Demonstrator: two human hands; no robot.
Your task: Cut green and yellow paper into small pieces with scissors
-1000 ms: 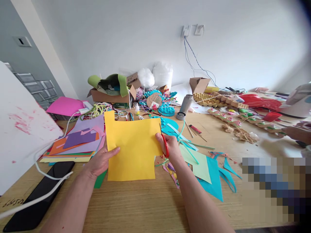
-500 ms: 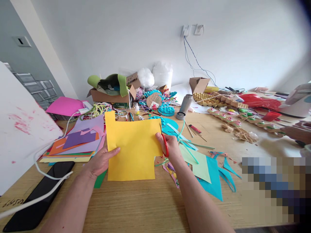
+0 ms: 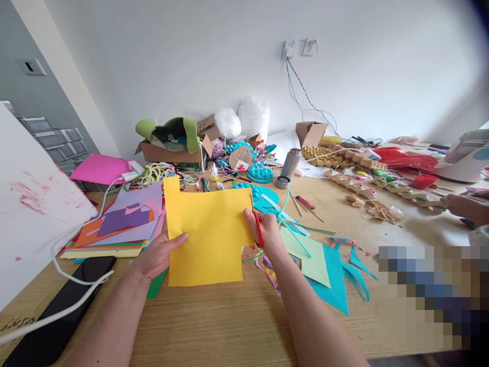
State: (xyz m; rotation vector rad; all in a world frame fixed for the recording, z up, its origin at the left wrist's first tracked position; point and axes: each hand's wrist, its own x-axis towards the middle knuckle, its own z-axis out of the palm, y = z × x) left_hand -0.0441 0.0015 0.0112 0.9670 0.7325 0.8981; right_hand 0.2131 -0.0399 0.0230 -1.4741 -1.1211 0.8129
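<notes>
A yellow sheet of paper (image 3: 209, 237) is held up above the wooden table (image 3: 214, 331), with a narrow strip rising at its upper left corner and a notch at its lower right. My left hand (image 3: 155, 257) grips the left edge, thumb on the front and fingers hidden behind. Red-handled scissors (image 3: 259, 229) are in my right hand (image 3: 268, 232), which is closed at the right edge of the sheet, its thumb near the paper. The dark blades point upward along that edge.
Coloured paper (image 3: 126, 221) and a black phone (image 3: 61, 306) with a white cable lie left. Blue sheets (image 3: 336, 290), green strips and a grey bottle (image 3: 291, 165) are right. Craft supplies and boxes (image 3: 168, 152) line the wall. Another person's hand (image 3: 468, 208) is at far right.
The view has shifted slightly, moving the surroundings a little to the left. Both hands keep their holds on the yellow sheet and scissors.
</notes>
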